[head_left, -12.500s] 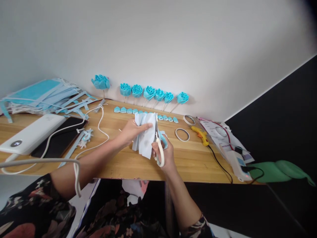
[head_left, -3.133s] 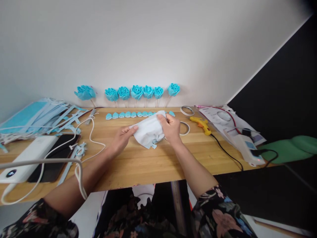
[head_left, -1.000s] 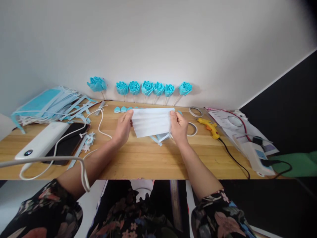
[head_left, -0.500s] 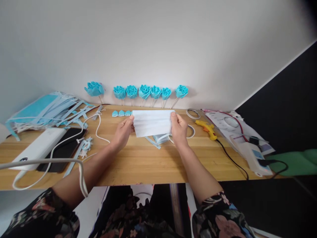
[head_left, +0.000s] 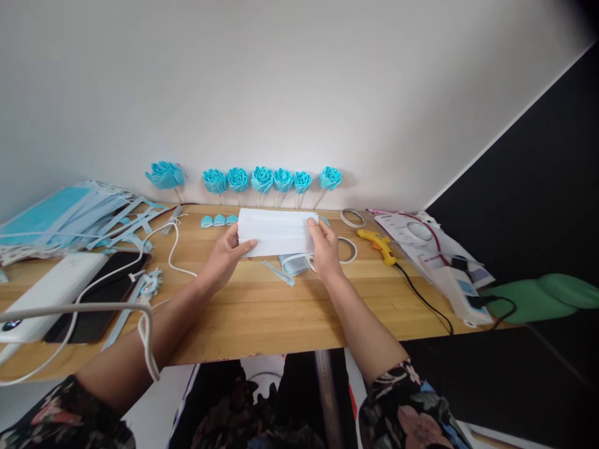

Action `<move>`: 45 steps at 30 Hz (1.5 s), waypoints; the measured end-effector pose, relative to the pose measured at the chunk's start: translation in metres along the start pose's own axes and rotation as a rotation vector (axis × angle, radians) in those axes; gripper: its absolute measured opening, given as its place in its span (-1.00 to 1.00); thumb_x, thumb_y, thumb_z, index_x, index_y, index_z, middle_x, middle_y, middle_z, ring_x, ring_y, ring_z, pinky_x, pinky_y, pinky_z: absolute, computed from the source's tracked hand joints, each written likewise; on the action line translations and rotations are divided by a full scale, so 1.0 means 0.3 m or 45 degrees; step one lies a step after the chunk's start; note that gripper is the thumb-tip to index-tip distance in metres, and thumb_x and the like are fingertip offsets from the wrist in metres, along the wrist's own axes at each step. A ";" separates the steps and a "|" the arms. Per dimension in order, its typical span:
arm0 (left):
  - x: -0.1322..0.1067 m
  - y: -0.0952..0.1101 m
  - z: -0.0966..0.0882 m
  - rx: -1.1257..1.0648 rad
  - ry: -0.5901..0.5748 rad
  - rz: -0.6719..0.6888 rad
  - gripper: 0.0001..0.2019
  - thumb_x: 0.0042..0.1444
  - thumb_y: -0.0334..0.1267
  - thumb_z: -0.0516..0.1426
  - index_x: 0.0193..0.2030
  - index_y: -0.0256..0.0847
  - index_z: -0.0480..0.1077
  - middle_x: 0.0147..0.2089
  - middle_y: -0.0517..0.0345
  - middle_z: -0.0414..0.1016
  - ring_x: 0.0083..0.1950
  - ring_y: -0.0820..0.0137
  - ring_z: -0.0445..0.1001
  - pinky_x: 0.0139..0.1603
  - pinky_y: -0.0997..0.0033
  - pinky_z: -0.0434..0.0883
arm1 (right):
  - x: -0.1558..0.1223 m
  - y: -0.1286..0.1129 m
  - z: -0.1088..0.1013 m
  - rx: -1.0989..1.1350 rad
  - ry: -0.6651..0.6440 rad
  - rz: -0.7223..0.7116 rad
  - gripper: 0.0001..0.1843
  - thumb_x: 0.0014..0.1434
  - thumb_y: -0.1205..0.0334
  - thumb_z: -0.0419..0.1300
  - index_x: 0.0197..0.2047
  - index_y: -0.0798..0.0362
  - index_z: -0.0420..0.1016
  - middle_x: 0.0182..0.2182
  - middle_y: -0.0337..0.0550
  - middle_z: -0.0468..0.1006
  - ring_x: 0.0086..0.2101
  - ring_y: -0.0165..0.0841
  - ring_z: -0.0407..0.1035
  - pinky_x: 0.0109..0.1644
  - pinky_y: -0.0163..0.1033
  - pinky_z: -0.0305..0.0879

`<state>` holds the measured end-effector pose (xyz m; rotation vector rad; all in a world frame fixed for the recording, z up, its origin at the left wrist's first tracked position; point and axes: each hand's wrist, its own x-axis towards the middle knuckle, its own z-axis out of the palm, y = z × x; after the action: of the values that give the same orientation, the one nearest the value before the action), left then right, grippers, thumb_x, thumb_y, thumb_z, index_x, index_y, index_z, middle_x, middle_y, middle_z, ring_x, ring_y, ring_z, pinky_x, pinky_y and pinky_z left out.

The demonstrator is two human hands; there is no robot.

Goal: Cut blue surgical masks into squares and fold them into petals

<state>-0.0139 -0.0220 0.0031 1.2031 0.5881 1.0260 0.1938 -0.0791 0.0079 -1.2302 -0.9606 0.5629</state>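
Both hands are gripping one thin, white, rectangular sheet of pleated fabric [head_left: 277, 232], held by its two ends above the middle of the light-brown wooden table [head_left: 262, 318]. The left hand [head_left: 225, 254] is closed on the left end, its thumb lying across the lower corner. The right hand [head_left: 326, 248] is closed on the right end, its thumb pressed on the face near the upper corner. The sheet is spread out, broad side toward the wearer.

Partly covered by the sheet, a light-blue fabric piece [head_left: 294, 265] lies on the table, with a narrow light-blue strip [head_left: 279, 273] just beside it. Small, rounded blue fabric petals [head_left: 219, 220] show past the sheet's left end. Behind stand seven blue fabric flowers [head_left: 262, 179] on thin sticks, near the wall. A yellow glue gun [head_left: 380, 246] with a black cord lies right of the right hand.
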 end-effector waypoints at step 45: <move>-0.020 -0.005 0.005 0.143 -0.143 0.031 -0.30 0.02 -0.18 0.38 0.33 -0.02 0.33 -0.29 0.16 0.49 -0.26 0.33 0.47 -0.23 0.38 0.39 | -0.072 -0.030 0.038 -0.402 -0.890 0.314 -0.69 0.08 0.05 0.36 -0.18 0.07 0.64 -0.23 -0.12 0.69 -0.23 -0.22 0.54 -0.21 -0.22 0.36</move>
<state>-0.0149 -0.0280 0.0012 1.3605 0.5494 0.9491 0.1718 -0.0931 0.0103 -1.4759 -1.5337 1.1119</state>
